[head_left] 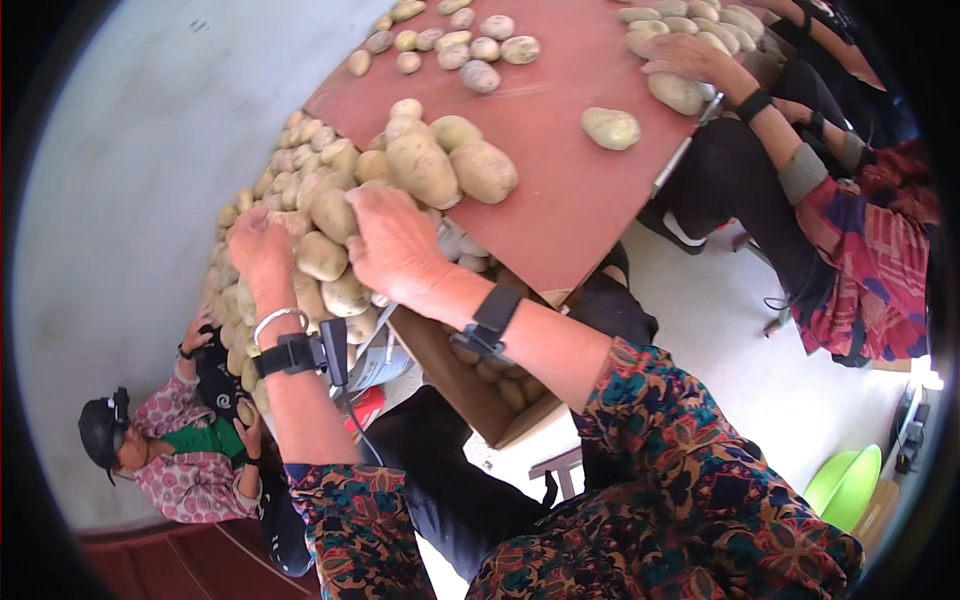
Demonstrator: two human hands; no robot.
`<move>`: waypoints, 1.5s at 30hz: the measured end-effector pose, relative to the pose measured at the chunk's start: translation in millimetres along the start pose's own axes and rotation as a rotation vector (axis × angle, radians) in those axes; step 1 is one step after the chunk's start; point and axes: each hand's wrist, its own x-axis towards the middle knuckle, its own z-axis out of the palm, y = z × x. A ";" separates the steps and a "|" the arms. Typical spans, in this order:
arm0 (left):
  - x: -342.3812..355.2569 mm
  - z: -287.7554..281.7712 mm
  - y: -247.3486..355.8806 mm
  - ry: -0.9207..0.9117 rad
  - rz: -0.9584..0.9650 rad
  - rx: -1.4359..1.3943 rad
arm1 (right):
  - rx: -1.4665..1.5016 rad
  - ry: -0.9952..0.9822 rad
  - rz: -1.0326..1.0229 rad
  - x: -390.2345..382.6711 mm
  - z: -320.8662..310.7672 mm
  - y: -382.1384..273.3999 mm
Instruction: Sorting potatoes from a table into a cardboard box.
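Note:
A large heap of potatoes [322,257] lies at the left edge of the table. My left hand [262,255] reaches into it with curled fingers; whatever they hold is hidden. Just right of it, my right hand [395,245] has its fingers and thumb closed against the side of a potato [334,216]. Beyond my right hand, several big potatoes, among them a long one [423,170], are stacked on the table's corner. Both my wrists wear black straps, and the left one also has a silver bangle [281,322].
The red-brown table [560,190] carries a lone potato [611,129] and scattered smaller ones [481,76]. Under its near edge stands a cardboard box [440,375] with potatoes. At right, a co-worker's hand [690,58] rests by another pile. A person [190,450] sits at lower left.

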 end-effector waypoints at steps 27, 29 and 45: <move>-106.9 -65.0 63.8 -0.224 0.170 -0.278 | 0.112 0.027 0.057 19.5 -53.1 9.8; -132.8 -66.4 75.1 -0.598 0.064 -0.439 | 0.104 0.107 -0.054 19.6 -60.9 2.0; -182.4 -5.0 -13.6 -0.963 0.177 -0.180 | 0.246 -1.320 0.316 -38.6 -106.5 -3.1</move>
